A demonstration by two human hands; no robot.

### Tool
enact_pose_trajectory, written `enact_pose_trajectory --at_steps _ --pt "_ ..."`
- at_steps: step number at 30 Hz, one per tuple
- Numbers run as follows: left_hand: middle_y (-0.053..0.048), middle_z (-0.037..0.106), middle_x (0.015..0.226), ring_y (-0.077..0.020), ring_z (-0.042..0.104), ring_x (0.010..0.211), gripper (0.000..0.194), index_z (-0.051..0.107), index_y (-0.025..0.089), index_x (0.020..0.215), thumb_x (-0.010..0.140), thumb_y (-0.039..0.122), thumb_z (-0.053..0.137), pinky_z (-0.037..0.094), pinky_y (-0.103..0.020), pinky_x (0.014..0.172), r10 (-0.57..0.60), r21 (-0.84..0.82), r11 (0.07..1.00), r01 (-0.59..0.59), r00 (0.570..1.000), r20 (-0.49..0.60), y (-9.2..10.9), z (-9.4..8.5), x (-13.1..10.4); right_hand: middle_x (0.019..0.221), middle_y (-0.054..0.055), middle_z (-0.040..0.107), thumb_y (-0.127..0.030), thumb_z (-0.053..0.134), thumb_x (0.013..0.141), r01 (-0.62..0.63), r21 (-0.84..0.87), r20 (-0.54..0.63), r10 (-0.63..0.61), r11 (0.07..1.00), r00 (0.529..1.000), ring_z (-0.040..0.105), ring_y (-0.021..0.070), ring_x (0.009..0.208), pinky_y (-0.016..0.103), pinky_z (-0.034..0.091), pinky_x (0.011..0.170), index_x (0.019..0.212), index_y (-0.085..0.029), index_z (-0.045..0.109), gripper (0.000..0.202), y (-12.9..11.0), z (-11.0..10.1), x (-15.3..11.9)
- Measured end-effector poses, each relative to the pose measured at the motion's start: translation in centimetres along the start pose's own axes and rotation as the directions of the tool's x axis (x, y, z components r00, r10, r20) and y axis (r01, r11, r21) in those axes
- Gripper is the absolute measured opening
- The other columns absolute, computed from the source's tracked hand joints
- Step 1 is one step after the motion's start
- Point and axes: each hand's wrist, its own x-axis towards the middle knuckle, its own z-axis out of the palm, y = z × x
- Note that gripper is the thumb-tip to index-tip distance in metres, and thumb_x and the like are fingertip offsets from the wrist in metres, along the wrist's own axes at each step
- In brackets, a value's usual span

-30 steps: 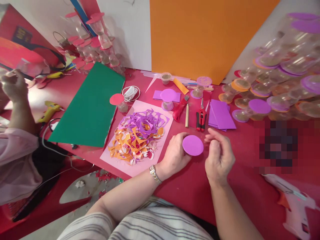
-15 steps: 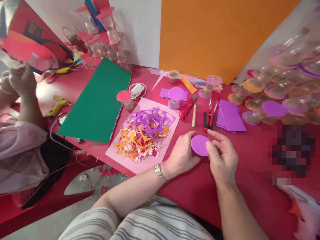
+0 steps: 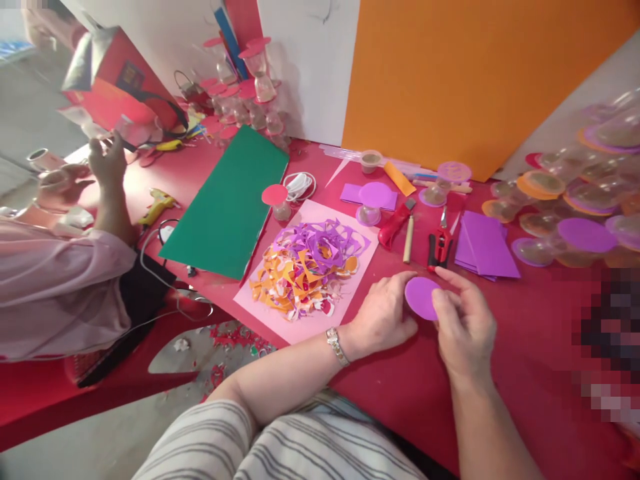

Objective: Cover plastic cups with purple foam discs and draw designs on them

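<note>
A flat purple disc (image 3: 421,299) is pinched at its right edge between the thumb and fingers of my right hand (image 3: 466,323). My left hand (image 3: 383,317), with a metal watch on the wrist, is beside the disc's left edge; its fingers are curled and their tips are partly hidden, so I cannot tell what they hold. Beyond my hands lie red-handled snips (image 3: 441,248), a wooden-handled tool (image 3: 409,240) and a red cutter (image 3: 394,227). Purple sheets (image 3: 487,247) are stacked to the right of the snips.
Purple and orange scraps (image 3: 310,267) cover a pink sheet (image 3: 285,325) at my left. A green board (image 3: 230,207) lies farther left. Clear cups with coloured discs (image 3: 590,193) stand at the right. Another person's hands are at the far left, near a yellow glue gun (image 3: 157,205).
The camera view has shifted left, so the table's objects appear farther right. The purple disc is still in my right hand, tilted slightly differently. The other person's hands have moved apart.
</note>
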Motion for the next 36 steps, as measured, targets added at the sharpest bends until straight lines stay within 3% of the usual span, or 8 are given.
enact_pose_trajectory --at_steps 5,11,17,22,25,28,32,36 --pt "-0.014 0.060 0.122 -0.0323 0.060 0.108 0.065 0.040 0.016 0.128 0.067 0.011 0.063 0.049 -0.049 0.095 0.011 0.005 1.000 -0.011 1.000 -0.006 0.0 -0.1 0.1 0.061 -0.004 0.053 -0.040 0.061 0.085 0.037 0.011 0.027 -0.037 0.999 0.999 0.048 0.0117 0.053 0.025 0.045 0.052 0.112 -0.020 0.067 0.034 0.1 0.1 0.2" --pt "-0.012 0.062 0.111 -0.0295 0.060 0.104 0.039 0.049 0.017 0.114 0.077 0.012 0.061 0.049 -0.047 0.092 0.056 0.004 0.998 -0.056 0.998 -0.024 -0.5 0.0 0.5 0.060 -0.006 0.048 -0.040 0.058 0.086 0.043 0.019 0.058 -0.044 0.999 0.997 0.039 0.0101 0.047 0.024 0.038 0.045 0.116 -0.022 0.066 0.035 -0.3 0.1 0.1" --pt "-0.014 0.059 0.124 -0.0284 0.062 0.110 0.058 0.039 0.015 0.127 0.073 0.007 0.057 0.052 -0.044 0.093 0.054 -0.118 0.991 -0.060 0.997 -0.056 -0.3 -0.2 0.4 0.079 0.001 0.064 -0.044 0.052 0.089 0.014 0.000 0.020 -0.014 1.000 1.000 0.043 0.0091 0.046 0.023 0.038 0.040 0.111 -0.023 0.066 0.034 -0.3 0.1 0.3" --pt "-0.012 0.059 0.126 -0.0264 0.061 0.113 0.065 0.038 0.018 0.129 0.070 0.004 0.058 0.052 -0.041 0.095 0.061 -0.160 0.985 -0.064 0.998 -0.023 -0.1 -0.3 0.2 0.069 -0.001 0.062 -0.040 0.055 0.088 0.105 -0.040 0.035 -0.103 0.994 0.994 0.052 0.0125 0.054 0.028 0.050 0.053 0.111 -0.021 0.065 0.032 -0.1 -0.1 0.6" --pt "-0.011 0.062 0.119 -0.0276 0.060 0.111 0.050 0.046 0.017 0.120 0.074 0.011 0.064 0.050 -0.044 0.096 0.094 -0.130 0.987 -0.100 0.994 -0.049 -0.3 -0.2 0.4 0.073 0.000 0.065 -0.040 0.054 0.088 0.109 -0.035 0.026 -0.108 0.993 0.994 0.055 0.0131 0.056 0.029 0.051 0.057 0.110 -0.021 0.065 0.031 -0.2 -0.1 0.5" --pt "-0.009 0.064 0.106 -0.0255 0.061 0.102 0.030 0.053 0.018 0.107 0.079 0.017 0.065 0.052 -0.043 0.091 0.098 -0.146 0.983 -0.110 0.991 -0.091 -0.6 -0.2 0.6 0.068 -0.002 0.061 -0.042 0.053 0.090 0.081 0.017 -0.004 -0.081 0.997 0.997 0.050 0.0116 0.051 0.027 0.046 0.050 0.111 -0.022 0.065 0.032 -0.4 0.1 0.2" --pt "-0.007 0.065 0.107 -0.0224 0.063 0.099 0.036 0.054 0.019 0.109 0.079 0.029 0.071 0.053 -0.038 0.089 -0.013 -0.376 0.924 -0.062 0.981 -0.194 -0.2 -0.6 0.6 0.053 -0.008 0.045 -0.047 0.050 0.093 0.084 0.162 -0.071 -0.074 0.983 0.995 0.040 0.0097 0.044 0.023 0.036 0.045 0.112 -0.023 0.064 0.034 -0.6 0.4 0.1" --pt "-0.006 0.067 0.107 -0.0217 0.066 0.097 0.053 0.055 0.020 0.113 0.073 0.047 0.079 0.054 -0.038 0.090 -0.185 -0.657 0.754 0.026 0.967 -0.175 0.3 -1.1 0.5 0.059 -0.007 0.045 -0.051 0.053 0.091 0.035 0.268 -0.151 0.006 0.963 0.989 0.042 0.0086 0.050 0.022 0.040 0.052 0.106 -0.024 0.065 0.034 -0.3 0.3 0.6"
